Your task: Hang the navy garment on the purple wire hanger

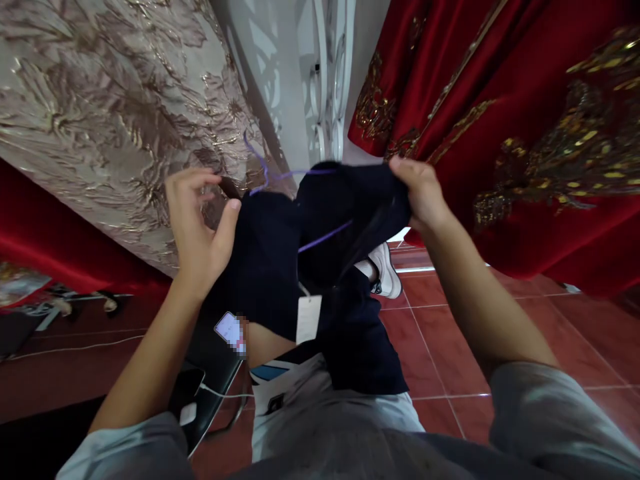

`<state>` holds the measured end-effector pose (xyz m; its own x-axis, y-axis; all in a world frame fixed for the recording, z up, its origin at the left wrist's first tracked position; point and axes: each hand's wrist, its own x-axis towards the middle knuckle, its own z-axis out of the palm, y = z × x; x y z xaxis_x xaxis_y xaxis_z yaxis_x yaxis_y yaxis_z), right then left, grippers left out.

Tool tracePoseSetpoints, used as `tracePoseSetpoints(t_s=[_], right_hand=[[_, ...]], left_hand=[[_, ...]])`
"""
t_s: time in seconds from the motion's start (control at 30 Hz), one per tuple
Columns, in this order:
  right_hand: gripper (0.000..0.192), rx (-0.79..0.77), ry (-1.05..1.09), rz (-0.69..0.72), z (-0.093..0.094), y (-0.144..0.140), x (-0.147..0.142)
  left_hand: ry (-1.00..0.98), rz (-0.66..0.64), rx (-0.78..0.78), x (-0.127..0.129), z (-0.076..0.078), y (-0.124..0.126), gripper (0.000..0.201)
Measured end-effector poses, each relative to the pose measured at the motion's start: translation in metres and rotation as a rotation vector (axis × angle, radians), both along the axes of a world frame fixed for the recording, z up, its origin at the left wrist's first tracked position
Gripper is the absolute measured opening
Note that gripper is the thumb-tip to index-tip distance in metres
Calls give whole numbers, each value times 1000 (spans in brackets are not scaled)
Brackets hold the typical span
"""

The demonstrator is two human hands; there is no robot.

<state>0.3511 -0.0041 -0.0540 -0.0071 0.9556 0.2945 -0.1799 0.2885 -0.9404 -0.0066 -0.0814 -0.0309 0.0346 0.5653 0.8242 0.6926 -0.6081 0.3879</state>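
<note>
A dark navy garment (270, 260) hangs stretched out above my lap; its exact kind does not show. My right hand (420, 190) pinches its upper right corner between thumb and fingers. At the left edge of the cloth my left hand (200, 223) has its thumb and fingers spread apart, close to the fabric. A white paper tag (309, 319) dangles from the garment's middle. Thin purple string (325, 237) runs across it, and a loose purple end (257, 157) sticks up at the top left. More dark cloth (365, 347) drapes over my leg.
Beaded red fabric (500, 120) hangs on the right, and a textured beige-and-gold fabric (115, 100) on the left. White metalwork (320, 80) stands between them. Left of my lap are a black seat (220, 373), a phone (191, 383) and a white cable (225, 393). Red tiles (440, 347) cover the floor.
</note>
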Motion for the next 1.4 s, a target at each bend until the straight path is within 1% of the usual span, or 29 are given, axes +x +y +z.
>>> tracePoseSetpoints(t_s=[0.03,0.07,0.1,0.13,0.17,0.23,0.3,0.33,0.37,0.43,0.5,0.53,0.63,0.67,0.7,0.77,0.87,0.93,1.0,1.07,1.1,1.13,1.17,1.2,1.27,1.3,1.33,1.37,1.4], right_hand=[[38,31,32,-123,14,8,1],[39,70,50,-217,27,15,4],[42,109,63,-297,38,19,8],[44,151,79,-364,45,20,12],[46,187,96,-401,47,18,17],[49,236,145,-425,42,7,27],[49,251,195,-411,26,-11,33],[48,244,212,-407,17,-20,35],[47,235,221,-418,8,-28,35],[46,223,216,-470,-3,-42,34],[47,236,188,-529,-5,-51,32],[48,248,172,-550,-4,-53,30],[50,285,161,-564,-1,-59,27],[49,298,167,-566,-2,-60,26],[47,311,174,-566,-3,-61,26],[41,330,187,-564,-9,-60,28],[31,344,219,-581,-20,-56,30],[21,349,215,-676,-29,-58,27],[11,362,175,-828,-42,-68,14],[20,359,108,-988,-59,-89,-9],[23,319,53,-1063,-68,-103,-22],[18,264,25,-1099,-78,-116,-36],[10,198,23,-1039,-86,-129,-50],[11,119,12,-867,-92,-140,-62],[21,-22,-15,-421,-98,-153,-80],[27,-82,-32,-229,-97,-154,-86],[31,-128,-58,-96,-94,-151,-90],[34,-167,-88,-23,-90,-147,-92],[38,-199,-118,5,-86,-141,-93]], left_hand=[[22,29,102,8,0,0,34],[71,35,167,15,-1,-2,34],[148,18,185,23,-3,-5,35],[251,-13,153,30,-5,-7,38],[362,-44,98,37,-8,-10,42],[553,-83,-63,51,-15,-13,51],[636,-93,-200,62,-25,-14,56],[646,-103,-237,68,-31,-15,57],[650,-130,-250,73,-36,-15,55],[658,-210,-219,83,-47,-18,52],[667,-242,-196,93,-54,-20,52],[660,-222,-216,97,-56,-21,52],[556,-62,-358,101,-60,-18,48],[506,-23,-390,101,-62,-16,46],[452,-12,-395,99,-64,-15,43],[331,-49,-340,95,-70,-15,37],[120,-138,-247,93,-81,-25,22],[-15,-164,-248,97,-90,-36,16],[-123,-186,-280,104,-99,-47,13],[-212,-166,-328,111,-107,-55,13],[-252,-139,-350,114,-111,-57,14],[-292,-109,-368,118,-114,-60,15],[-331,-82,-377,121,-116,-62,16],[-362,-67,-382,124,-117,-64,17],[-399,-75,-382,129,-117,-68,19],[-405,-83,-386,132,-117,-70,20],[-402,-92,-399,135,-116,-73,22],[-396,-102,-414,138,-115,-76,24],[-389,-112,-422,141,-114,-79,27]])
